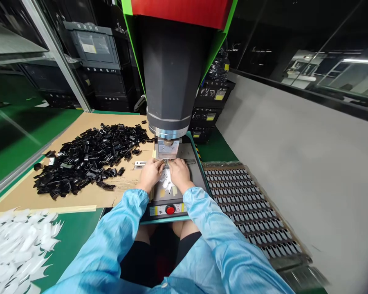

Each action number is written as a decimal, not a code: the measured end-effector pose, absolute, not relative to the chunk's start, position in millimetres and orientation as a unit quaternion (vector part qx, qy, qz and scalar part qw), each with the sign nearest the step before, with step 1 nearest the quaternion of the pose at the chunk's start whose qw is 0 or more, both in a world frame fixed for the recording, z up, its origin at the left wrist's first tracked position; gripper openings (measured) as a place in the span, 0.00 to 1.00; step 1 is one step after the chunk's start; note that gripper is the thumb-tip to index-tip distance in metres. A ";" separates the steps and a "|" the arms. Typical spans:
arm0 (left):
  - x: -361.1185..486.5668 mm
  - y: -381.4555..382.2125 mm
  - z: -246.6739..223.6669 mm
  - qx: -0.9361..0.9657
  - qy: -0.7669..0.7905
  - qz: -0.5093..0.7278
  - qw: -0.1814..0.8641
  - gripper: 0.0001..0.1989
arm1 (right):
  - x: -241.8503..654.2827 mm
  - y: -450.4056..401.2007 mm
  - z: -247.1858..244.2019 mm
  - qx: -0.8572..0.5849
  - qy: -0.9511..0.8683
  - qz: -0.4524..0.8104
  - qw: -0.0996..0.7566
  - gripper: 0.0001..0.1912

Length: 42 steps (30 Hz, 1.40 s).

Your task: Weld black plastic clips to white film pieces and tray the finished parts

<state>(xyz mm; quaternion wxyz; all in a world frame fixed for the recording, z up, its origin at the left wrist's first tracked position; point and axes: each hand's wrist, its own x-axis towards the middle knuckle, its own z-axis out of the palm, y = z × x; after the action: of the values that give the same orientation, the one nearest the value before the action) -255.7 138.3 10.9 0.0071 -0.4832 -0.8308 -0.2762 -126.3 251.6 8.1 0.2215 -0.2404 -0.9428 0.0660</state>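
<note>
Two bare hands in light-blue sleeves, left (151,173) and right (180,173), fingertips meeting at a small part (166,163) beneath the dark-grey cylindrical press head (171,73), grip unclear, loose white pieces (167,179) lying between them.

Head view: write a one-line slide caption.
Two bare hands work beneath a dark grey machine head, beside piled black plastic parts.

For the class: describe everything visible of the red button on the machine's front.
The red button is round, smooth and plastic-looking, with a darker rim. It faces outward from the front panel, beside a warning triangle. The left hand and right hand, farther back, don't touch it. Whether it is pressed, I can't tell.
</note>
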 end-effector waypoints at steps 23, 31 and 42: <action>-299.0 -39.4 4.5 -0.393 -0.891 -0.218 0.069 0.19 | -151.0 188.3 20.4 -0.139 -0.952 0.151 0.227 0.15; -338.7 -89.3 -17.0 -0.356 -0.906 -0.222 0.047 0.27 | -243.1 85.3 6.6 -0.059 -0.971 0.186 0.139 0.20; -332.2 -73.1 -6.9 -0.374 -0.913 -0.149 0.070 0.19 | -228.7 139.0 10.1 -0.018 -0.990 0.105 0.092 0.18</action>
<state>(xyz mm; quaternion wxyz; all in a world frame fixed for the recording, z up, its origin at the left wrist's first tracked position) -332.2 -73.1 -6.9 0.0703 -0.3737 -0.9128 -0.1491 -228.7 139.0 10.1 0.0923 -0.0182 -0.9900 0.1047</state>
